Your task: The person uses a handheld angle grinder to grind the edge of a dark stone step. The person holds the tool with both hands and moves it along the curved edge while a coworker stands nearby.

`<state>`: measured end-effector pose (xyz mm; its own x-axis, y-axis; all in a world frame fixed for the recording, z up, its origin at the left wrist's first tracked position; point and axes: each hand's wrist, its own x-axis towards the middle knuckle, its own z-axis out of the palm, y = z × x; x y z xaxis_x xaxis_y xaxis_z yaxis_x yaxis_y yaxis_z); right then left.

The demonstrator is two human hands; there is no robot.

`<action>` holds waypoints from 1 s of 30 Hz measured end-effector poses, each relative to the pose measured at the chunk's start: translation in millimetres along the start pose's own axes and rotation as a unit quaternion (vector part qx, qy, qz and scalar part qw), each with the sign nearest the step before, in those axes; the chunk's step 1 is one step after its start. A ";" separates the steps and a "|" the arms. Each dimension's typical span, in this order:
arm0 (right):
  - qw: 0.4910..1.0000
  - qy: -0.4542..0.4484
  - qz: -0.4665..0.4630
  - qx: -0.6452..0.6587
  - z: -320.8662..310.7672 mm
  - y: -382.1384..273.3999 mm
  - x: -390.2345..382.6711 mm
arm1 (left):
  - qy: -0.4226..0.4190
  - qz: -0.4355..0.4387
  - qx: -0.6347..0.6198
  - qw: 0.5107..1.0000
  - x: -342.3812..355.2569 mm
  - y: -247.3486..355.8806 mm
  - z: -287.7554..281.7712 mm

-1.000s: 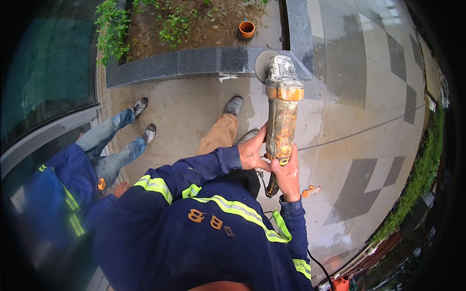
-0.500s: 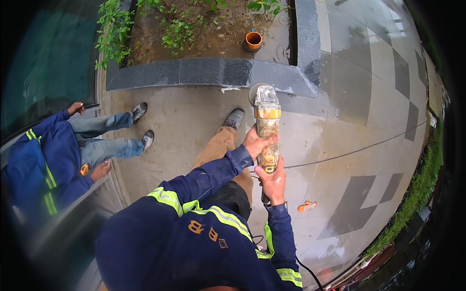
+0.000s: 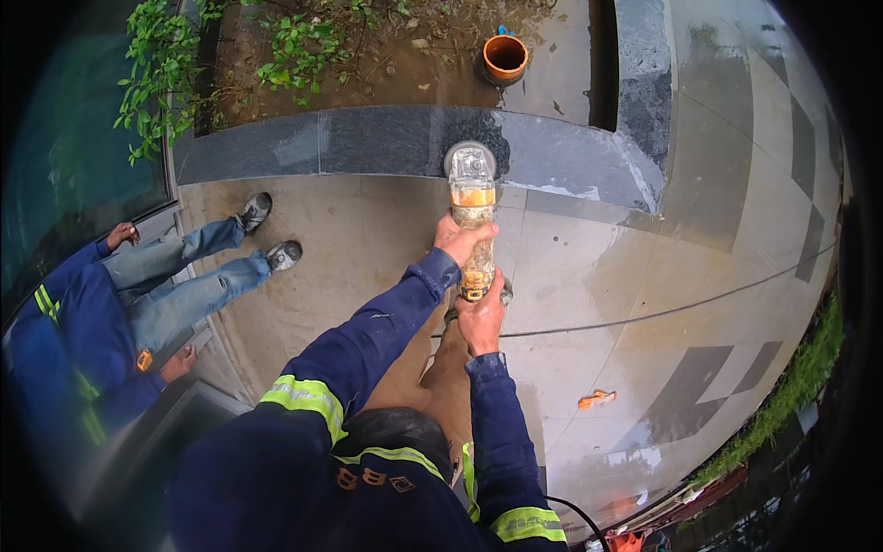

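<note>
Both my hands grip a yellow, dust-caked angle grinder (image 3: 475, 196) that points away from me. My left hand (image 3: 460, 241) is wrapped round the front of its body, behind the gear head. My right hand (image 3: 482, 317) holds the rear end, closer to me. At the far end, the round grey disc (image 3: 456, 158) overlaps the dark stone edging (image 3: 377, 143) of a planter; whether it touches the stone I cannot tell. A wet dark patch shows on the edging just beyond the disc.
Muddy water fills the planter, where an orange pipe (image 3: 505, 59) and green plants (image 3: 303, 51) stand. At left sits a person (image 3: 87, 290) in a blue jacket, legs stretched toward me. A cable (image 3: 681, 313) crosses the tiles at right, near an orange glove-like item (image 3: 596, 399).
The grinder and both hands have moved left along the edging, and the disc now lies over the stone. My view has shifted, and my feet have changed position.
</note>
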<state>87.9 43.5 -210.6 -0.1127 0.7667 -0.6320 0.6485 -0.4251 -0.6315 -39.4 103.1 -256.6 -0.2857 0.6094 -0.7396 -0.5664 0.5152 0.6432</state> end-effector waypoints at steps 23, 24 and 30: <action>0.999 0.027 0.040 0.026 28.0 -12.7 73.9 | -0.015 0.031 0.028 0.999 83.8 4.7 2.0; 0.999 0.024 0.041 0.027 28.1 -13.4 74.4 | -0.014 0.029 0.027 0.999 83.9 6.6 1.9; 0.997 0.031 0.052 0.038 27.8 -11.5 70.8 | -0.032 0.029 0.029 0.999 77.2 7.7 6.2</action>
<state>51.4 89.4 -260.5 0.0005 0.7445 -0.6676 0.5951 -0.5367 -0.5981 -61.1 157.8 -307.5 -0.2662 0.6757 -0.6875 -0.5034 0.5107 0.6969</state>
